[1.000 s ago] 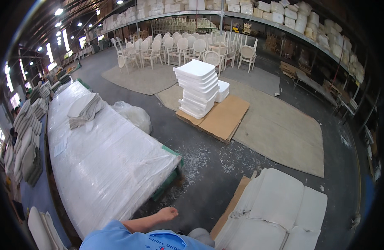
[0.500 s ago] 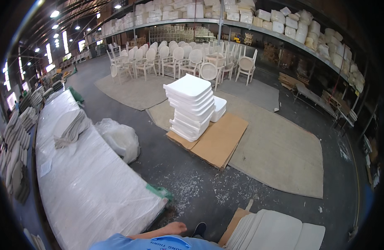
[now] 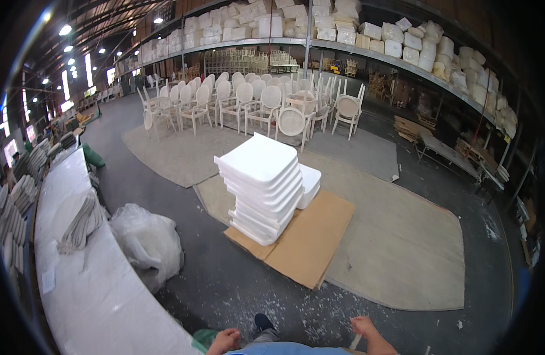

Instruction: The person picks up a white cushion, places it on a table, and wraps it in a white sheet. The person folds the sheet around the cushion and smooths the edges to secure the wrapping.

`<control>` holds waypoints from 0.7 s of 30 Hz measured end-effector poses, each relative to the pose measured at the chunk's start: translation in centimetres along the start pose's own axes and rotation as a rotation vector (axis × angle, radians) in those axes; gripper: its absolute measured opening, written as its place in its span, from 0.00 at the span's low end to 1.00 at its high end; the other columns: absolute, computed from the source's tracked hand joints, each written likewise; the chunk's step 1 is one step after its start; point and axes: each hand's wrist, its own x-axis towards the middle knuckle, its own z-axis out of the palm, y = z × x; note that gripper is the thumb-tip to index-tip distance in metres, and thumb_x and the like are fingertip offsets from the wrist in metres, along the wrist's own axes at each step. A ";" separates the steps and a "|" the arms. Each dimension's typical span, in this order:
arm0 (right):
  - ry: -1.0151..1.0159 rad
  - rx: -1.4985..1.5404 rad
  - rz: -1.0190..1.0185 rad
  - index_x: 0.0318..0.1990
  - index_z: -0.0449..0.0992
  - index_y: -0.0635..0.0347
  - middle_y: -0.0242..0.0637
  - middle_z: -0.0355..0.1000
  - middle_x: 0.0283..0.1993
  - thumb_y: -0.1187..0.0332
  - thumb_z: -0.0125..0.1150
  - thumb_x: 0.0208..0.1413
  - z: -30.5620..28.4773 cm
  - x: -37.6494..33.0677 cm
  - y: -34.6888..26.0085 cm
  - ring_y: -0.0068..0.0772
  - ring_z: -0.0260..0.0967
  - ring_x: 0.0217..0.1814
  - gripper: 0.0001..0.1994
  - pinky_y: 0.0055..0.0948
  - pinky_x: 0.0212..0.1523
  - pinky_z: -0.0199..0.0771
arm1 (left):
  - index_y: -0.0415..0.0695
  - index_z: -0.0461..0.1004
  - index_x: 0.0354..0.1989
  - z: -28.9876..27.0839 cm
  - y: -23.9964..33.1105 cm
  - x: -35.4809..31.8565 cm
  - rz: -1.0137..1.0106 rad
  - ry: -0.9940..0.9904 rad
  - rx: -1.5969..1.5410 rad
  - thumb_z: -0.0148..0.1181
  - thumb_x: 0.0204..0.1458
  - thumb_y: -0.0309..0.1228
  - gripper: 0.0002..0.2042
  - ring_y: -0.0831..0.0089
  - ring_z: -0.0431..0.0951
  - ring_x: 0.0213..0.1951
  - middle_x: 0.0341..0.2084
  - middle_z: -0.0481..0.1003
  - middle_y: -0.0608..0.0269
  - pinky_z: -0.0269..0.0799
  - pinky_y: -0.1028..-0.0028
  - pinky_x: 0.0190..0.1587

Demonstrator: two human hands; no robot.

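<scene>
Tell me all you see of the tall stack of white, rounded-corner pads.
The tall stack of white, rounded-corner pads stands on flat brown cardboard, lower pads slightly offset from those above. They look smooth, perhaps foam; the top pad is uncovered, with small projections at two corners. A shorter stack of white pads stands close on its right.
</scene>
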 end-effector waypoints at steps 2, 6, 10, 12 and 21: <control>-0.050 0.009 0.040 0.50 0.82 0.57 0.33 0.80 0.41 0.55 0.66 0.62 3.2 2.9 -4.3 0.31 0.78 0.37 0.17 0.34 0.27 0.72 | 0.40 0.74 0.61 -1.9 3.3 3.3 -0.034 0.031 0.062 0.59 0.65 0.37 0.20 0.72 0.80 0.38 0.43 0.81 0.61 0.77 0.71 0.43; -0.201 -0.040 0.106 0.52 0.81 0.55 0.34 0.79 0.42 0.52 0.65 0.61 6.5 6.7 -8.2 0.33 0.79 0.40 0.20 0.35 0.32 0.77 | 0.41 0.76 0.60 -4.2 11.8 9.5 0.081 0.003 0.005 0.61 0.63 0.37 0.20 0.71 0.81 0.38 0.43 0.81 0.62 0.79 0.71 0.40; -0.580 -0.324 0.135 0.53 0.80 0.54 0.35 0.80 0.44 0.51 0.64 0.61 11.0 9.8 -14.1 0.34 0.79 0.40 0.21 0.36 0.33 0.78 | 0.42 0.74 0.62 -9.5 19.7 13.5 0.288 0.157 -0.127 0.60 0.64 0.36 0.20 0.70 0.82 0.37 0.45 0.81 0.58 0.79 0.72 0.39; -0.692 -0.423 0.100 0.54 0.80 0.54 0.35 0.80 0.45 0.50 0.63 0.61 12.9 11.9 -18.0 0.34 0.79 0.40 0.21 0.37 0.34 0.78 | 0.41 0.70 0.65 -12.9 22.0 14.7 0.339 0.231 -0.201 0.58 0.65 0.35 0.22 0.68 0.83 0.35 0.45 0.82 0.56 0.77 0.71 0.36; -0.364 -0.448 -0.093 0.59 0.76 0.52 0.38 0.77 0.47 0.49 0.56 0.64 6.5 32.5 -43.0 0.39 0.79 0.41 0.23 0.46 0.38 0.79 | 0.45 0.69 0.66 -13.4 26.5 24.1 0.196 0.127 -0.577 0.60 0.66 0.41 0.23 0.74 0.79 0.33 0.42 0.80 0.60 0.75 0.75 0.31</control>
